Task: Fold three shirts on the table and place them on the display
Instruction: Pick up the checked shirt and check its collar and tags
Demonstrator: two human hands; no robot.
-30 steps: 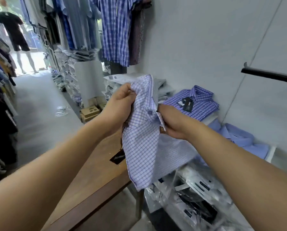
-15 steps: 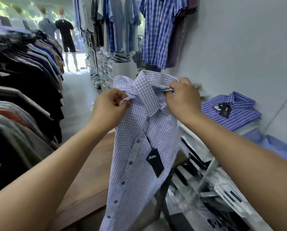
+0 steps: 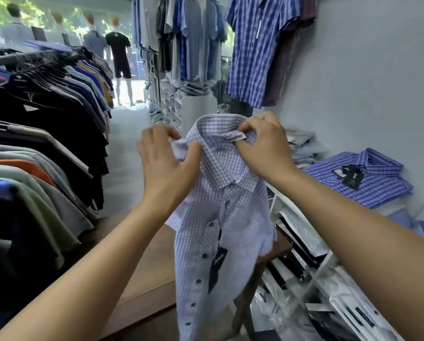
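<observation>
left hand: I read the fingers curled over the shoulder fabric of the checked shirt, with the thumb laid across the front just beside the collar. Narrow grip, cloth bunched between thumb and fingers.
right hand: fingers curled on the collar's other side, thumb tip tucked right under the white neck label. It is holding the collar.
checked shirt: hangs front-to-me from both sets of fingers, collar between the 2 hands. Dark buttons run down below them.
hang tag: black, dangles well below my fingers against the shirt front.
wooden table: below the fingers, under my left forearm. The shirt is held up in front of it; I can't tell if they touch.
folded blue plaid shirt: right of my right-hand fingers, well apart. It lies flat by the wall with a black tag on top.
white shelf unit: under my right forearm, with bagged stock in its compartments.
clothes rail: left of my left-hand fingers, hung with dark, grey, green and orange tops.
mannequin: far beyond the fingers, in a black top and shorts.
</observation>
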